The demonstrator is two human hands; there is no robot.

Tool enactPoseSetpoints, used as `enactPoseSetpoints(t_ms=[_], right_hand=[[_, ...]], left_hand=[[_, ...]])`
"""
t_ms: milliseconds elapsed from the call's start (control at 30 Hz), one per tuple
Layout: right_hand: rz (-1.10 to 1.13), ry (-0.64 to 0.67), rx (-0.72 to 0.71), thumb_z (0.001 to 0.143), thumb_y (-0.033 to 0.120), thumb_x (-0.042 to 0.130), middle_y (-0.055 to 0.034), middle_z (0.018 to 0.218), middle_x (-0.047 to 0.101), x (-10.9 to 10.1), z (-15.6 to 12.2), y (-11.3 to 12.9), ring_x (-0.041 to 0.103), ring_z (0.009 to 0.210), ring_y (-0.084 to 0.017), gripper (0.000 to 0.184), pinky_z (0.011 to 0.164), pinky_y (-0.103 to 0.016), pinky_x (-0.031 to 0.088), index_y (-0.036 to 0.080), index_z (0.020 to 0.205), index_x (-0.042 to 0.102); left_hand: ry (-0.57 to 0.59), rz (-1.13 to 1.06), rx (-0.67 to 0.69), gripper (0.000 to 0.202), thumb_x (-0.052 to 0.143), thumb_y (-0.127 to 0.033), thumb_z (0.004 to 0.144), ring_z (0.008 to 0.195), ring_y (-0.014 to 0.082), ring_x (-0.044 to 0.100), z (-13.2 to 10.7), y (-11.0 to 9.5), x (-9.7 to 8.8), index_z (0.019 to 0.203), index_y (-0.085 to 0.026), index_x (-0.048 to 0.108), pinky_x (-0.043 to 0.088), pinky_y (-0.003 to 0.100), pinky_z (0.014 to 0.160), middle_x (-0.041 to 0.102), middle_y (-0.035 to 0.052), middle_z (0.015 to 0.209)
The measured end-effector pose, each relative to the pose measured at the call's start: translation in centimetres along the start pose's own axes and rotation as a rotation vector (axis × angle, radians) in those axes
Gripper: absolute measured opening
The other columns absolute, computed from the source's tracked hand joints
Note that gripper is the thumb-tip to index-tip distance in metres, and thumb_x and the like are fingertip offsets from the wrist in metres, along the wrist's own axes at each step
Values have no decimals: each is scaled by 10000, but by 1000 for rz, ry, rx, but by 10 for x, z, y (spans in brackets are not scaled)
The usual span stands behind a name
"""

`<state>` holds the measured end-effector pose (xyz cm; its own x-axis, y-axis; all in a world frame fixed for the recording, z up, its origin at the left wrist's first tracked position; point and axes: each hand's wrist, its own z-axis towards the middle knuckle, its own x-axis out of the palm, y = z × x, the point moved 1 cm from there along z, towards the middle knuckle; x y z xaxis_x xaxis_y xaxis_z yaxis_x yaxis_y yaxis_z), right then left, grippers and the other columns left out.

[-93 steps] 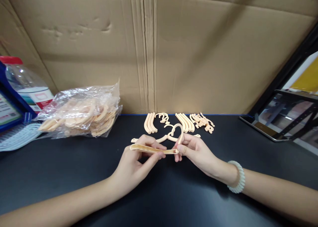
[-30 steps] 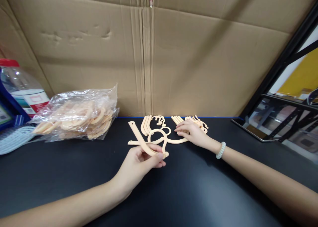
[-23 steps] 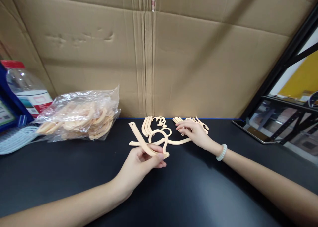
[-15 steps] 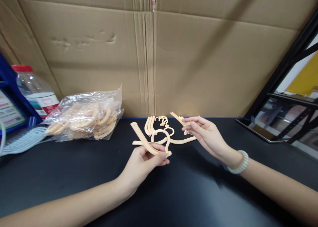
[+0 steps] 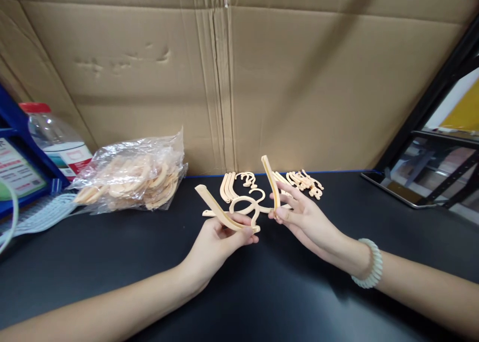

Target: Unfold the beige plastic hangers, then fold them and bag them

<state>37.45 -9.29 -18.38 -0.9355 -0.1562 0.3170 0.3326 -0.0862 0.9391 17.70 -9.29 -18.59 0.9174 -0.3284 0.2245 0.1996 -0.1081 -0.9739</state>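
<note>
My left hand [image 5: 220, 240] is closed on a partly joined clothes hanger [image 5: 217, 210], a beige arm with its curved hook attached near my fingertips. Apart from it, to the right, my right hand [image 5: 299, 215] pinches a loose hanger arm [image 5: 272, 182] by its lower end, the grooved inner side showing. Behind both hands lies a joined hanger [image 5: 257, 195] on the table, partly hidden. Several loose hanger arms [image 5: 227, 186] lie in a row farther back, with loose hooks [image 5: 246, 177] beside them.
A clear plastic bag [image 5: 130, 175] full of beige hanger parts sits at the left, near a red-capped bottle [image 5: 60, 140] and a pale blue brush [image 5: 45, 215]. Small beige pieces [image 5: 307, 181] lie at the back right. Cardboard [image 5: 149, 83] stands behind the black table [image 5: 262, 292].
My right hand has drawn a hanger arm away from the pile, toward me and left, and it now stands upright. My left hand keeps its hold, nearly still.
</note>
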Motion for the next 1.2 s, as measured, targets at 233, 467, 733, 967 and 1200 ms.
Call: enactPoseSetpoints(t_ms=[233,467,733,967,1200], right_hand=[[6,107,84,695,235,810,-14,829,664,8,-4,-11,597,767,-126,268,740,-276,468,187,929,687],[-49,126,79,712,298,802,-27,820,691,11,-4,-14,637,772,-154,238,712,-285,500,180,884,689],[-18,213,25,764,281,773,-13,768,673,14,-8,-16,622,700,-124,217,669,-259,498,170,917,667],[-79,180,-23,776,260,762,-14,858,678,12,-7,-16,626,750,-117,173,683,-237,503,185,903,674],[-92,238,-43,808,219,723,-9,814,701,14,-7,-15,630,712,-102,120,690,-230,514,167,910,687]], left_hand=[[39,110,72,155,808,-234,685,659,130,636,1,0,-1,750,-155,693,531,238,678,676,0,735],[95,200,79,114,778,-234,713,714,156,644,1,-3,-2,771,-168,706,509,254,722,706,18,726],[143,168,67,134,795,-226,700,677,134,638,2,-3,0,735,-162,683,511,240,695,719,10,717],[173,159,91,61,771,-184,739,699,126,635,1,-2,-3,771,-168,722,509,226,699,715,5,760],[271,61,66,52,785,-138,717,658,117,627,5,-3,-7,751,-156,750,504,202,644,717,12,711]])
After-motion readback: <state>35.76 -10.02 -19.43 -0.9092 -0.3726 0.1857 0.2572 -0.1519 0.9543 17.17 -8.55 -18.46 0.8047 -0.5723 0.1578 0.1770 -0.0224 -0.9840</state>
